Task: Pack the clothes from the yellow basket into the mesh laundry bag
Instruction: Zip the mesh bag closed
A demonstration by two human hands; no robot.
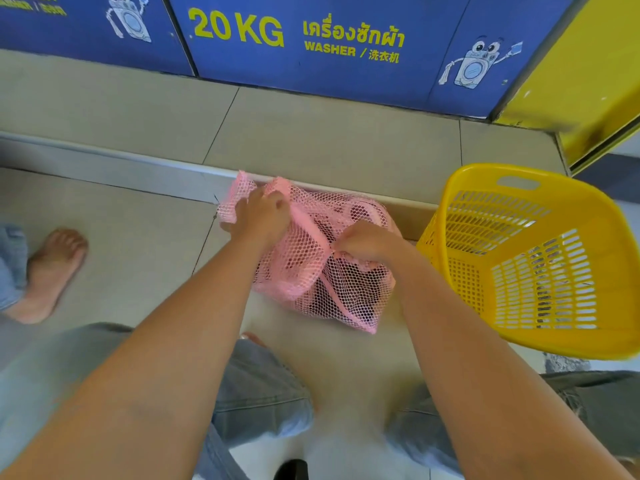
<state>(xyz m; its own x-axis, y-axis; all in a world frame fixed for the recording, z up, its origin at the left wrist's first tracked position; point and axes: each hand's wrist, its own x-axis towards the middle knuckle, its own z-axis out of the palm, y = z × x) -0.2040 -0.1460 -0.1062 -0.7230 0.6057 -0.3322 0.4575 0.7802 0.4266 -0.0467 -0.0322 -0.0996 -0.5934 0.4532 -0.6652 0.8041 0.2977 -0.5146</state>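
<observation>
1. Tiled floor (138,237), with a raised step (104,161) running left to right below blue washer panels (311,46) marked "20 KG".
2. Yellow basket (450,244) on the right, just beside the bag, tipped with its open mouth toward the camera; no clothes visible inside, only slotted walls.
3. Pink mesh bag (304,271) on the floor at centre against the step, long axis running from upper left, where the bunched mouth lies, down to lower right, where a corner points toward the camera; dark clothes (360,289) showing through the mesh.
4. Bare foot (48,271) at far left, well apart from the bag.
5. Left hand (263,213) closed around the gathered mesh at the bag's upper-left end.
6. Right hand (367,242) pinched shut on the bag's pink strip at mid-bag, close to the basket.
</observation>
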